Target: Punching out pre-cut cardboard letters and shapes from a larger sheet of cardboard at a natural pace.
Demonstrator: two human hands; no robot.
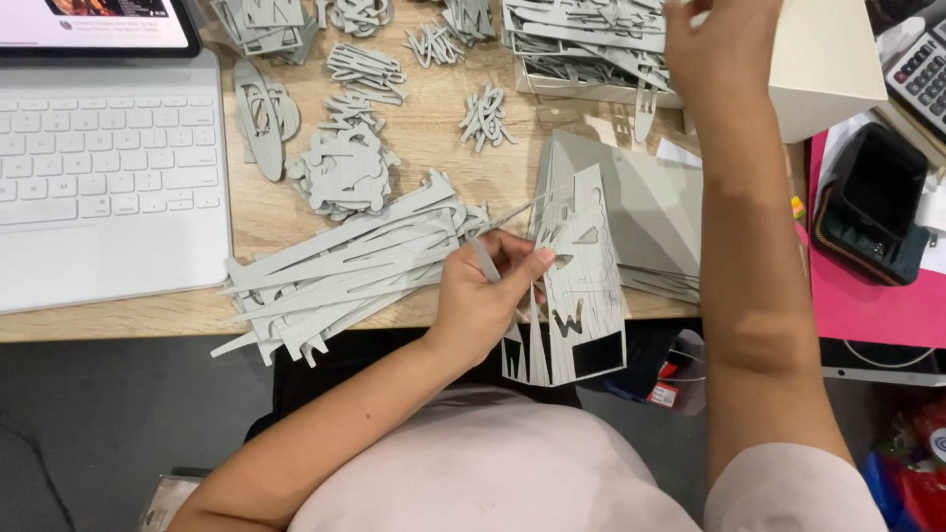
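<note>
1. Nearest the person, the left hand (483, 300) sits at the front edge of the wooden desk (434, 138), fingers closed in a pinch around a thin grey strip (485, 261) and the edge of a cut grey card sheet (581, 286).
2. The card sheet hangs partly over the desk's front edge, with its long axis running from the person toward the back of the desk and leaning slightly right. Shapes have been cut out of it, and pointed slivers dangle at its near end.
3. The left hand is plainly the nearer one to the sheet, touching its left edge; the right hand is well apart, at the back of the desk.
4. Just left of the left hand, a pile of long grey offcuts (345, 271) fans across the desk's front, their lengths slanting from near-left to far-right.
5. Behind the sheet lies a stack of uncut grey sheets (650, 202).
6. Farther back, small cut-out pieces (345, 167) are scattered mid-desk, with a white keyboard (103, 167) at the desk's left end.
7. Farthest, the right hand (714, 49) reaches over a tray of grey strips (581, 44) at the back; its fingertips run out of view, so its grip cannot be told.
</note>
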